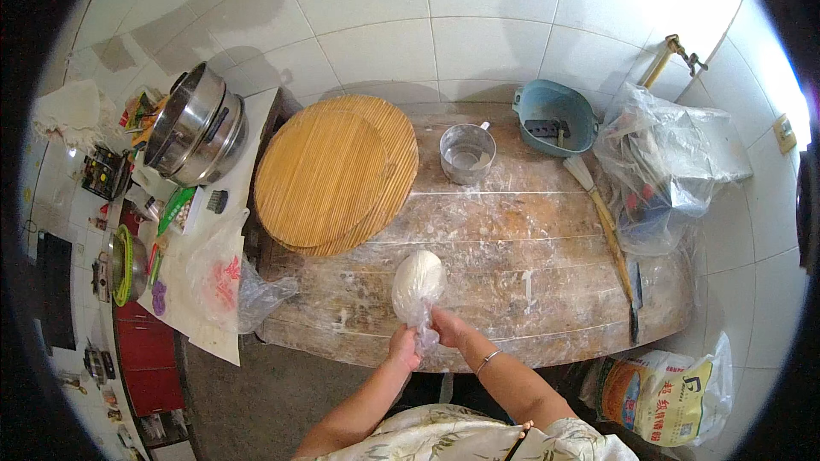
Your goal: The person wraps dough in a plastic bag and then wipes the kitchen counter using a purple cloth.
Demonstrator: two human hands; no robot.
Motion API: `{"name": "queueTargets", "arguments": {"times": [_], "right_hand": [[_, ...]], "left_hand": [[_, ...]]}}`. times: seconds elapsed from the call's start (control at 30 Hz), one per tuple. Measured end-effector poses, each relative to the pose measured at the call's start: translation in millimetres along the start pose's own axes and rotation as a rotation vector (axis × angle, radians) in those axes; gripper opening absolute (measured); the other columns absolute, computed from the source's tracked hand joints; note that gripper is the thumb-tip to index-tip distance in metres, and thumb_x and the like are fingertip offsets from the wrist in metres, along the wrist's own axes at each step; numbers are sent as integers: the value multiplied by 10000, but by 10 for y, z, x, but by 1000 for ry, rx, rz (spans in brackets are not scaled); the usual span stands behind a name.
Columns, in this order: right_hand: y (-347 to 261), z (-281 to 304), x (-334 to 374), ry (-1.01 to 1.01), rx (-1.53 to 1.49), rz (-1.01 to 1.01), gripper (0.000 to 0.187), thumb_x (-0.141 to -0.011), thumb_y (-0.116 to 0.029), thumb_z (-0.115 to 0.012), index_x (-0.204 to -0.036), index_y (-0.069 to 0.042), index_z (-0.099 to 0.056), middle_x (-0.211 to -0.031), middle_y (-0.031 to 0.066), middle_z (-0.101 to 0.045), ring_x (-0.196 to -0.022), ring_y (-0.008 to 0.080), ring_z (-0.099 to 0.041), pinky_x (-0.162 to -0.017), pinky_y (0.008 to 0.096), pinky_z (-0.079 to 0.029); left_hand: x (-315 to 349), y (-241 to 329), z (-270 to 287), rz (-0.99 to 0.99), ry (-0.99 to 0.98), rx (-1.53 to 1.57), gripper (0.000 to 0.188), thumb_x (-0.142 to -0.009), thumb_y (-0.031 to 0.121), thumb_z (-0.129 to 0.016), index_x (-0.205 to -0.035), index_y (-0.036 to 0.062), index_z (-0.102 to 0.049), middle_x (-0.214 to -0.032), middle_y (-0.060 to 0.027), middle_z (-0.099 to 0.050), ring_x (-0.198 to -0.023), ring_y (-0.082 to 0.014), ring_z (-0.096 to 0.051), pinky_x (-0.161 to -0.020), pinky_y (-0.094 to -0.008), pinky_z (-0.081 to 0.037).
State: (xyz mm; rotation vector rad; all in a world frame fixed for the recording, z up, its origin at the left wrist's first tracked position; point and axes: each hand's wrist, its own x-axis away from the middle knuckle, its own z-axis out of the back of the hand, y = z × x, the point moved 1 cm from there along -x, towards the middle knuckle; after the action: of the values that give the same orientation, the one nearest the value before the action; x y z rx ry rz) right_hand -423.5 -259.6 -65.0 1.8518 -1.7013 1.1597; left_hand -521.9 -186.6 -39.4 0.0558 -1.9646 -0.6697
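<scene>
A smooth white ball of dough (pixel 419 277) in a clear plastic bag rests near the front edge of the floury wooden table (pixel 478 248). The bag's gathered neck (pixel 422 321) comes toward me between my hands. My left hand (pixel 404 347) is closed on the loose end of the bag. From the other side, my right hand (pixel 447 326) grips the bag's neck just below the dough, with its fingers partly hidden. A bracelet circles my right wrist.
Round slatted bamboo lids (pixel 333 175) lie at the table's left; a metal cup (pixel 467 154) and blue-green basin (pixel 555 115) stand behind. A brush (pixel 602 205), a knife (pixel 635 303) and a plastic-covered box (pixel 675 171) are rightward. Steamer pots (pixel 196 128) stand on the left counter.
</scene>
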Motion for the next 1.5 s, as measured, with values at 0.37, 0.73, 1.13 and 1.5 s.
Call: {"name": "queueTargets", "arguments": {"times": [0.37,0.73,1.13,1.5], "right_hand": [[-460,-78,98,297,1530,405,353,-758,-222,-608,-1019,15,-632,-964,235,-652,-862,342,-654,-766,432,-515],[-698,-164,532,407,1645,1320,121,-797,-73,-564,-915,-103,-561,-797,98,-567,-678,303,-603,-576,407,-492],[-611,94,785,513,424,338,389,-904,-386,-588,-924,3,-596,-823,140,-673,-629,188,-607,-551,332,-500],[-782,134,82,183,483,203,240,-846,-289,-672,-857,-55,-620,-694,19,-592,-576,123,-548,-518,280,-465]], "left_hand": [[229,54,-91,-256,86,-963,220,-822,65,-589,-1030,-2,-616,-874,-68,-635,-763,-165,-583,-655,-312,-462],[327,1008,-834,-1055,-148,-1577,426,-746,70,-679,-1159,75,-574,-1119,-150,-543,-893,-315,-597,-776,-413,-491],[-148,642,-701,-958,-15,-1420,193,-704,17,-584,-885,67,-630,-894,-122,-573,-840,-331,-580,-715,-414,-485],[64,608,-463,-1210,-307,-1650,364,-733,15,-569,-1095,-7,-594,-1143,-190,-577,-1065,-348,-539,-905,-400,-449]]}}
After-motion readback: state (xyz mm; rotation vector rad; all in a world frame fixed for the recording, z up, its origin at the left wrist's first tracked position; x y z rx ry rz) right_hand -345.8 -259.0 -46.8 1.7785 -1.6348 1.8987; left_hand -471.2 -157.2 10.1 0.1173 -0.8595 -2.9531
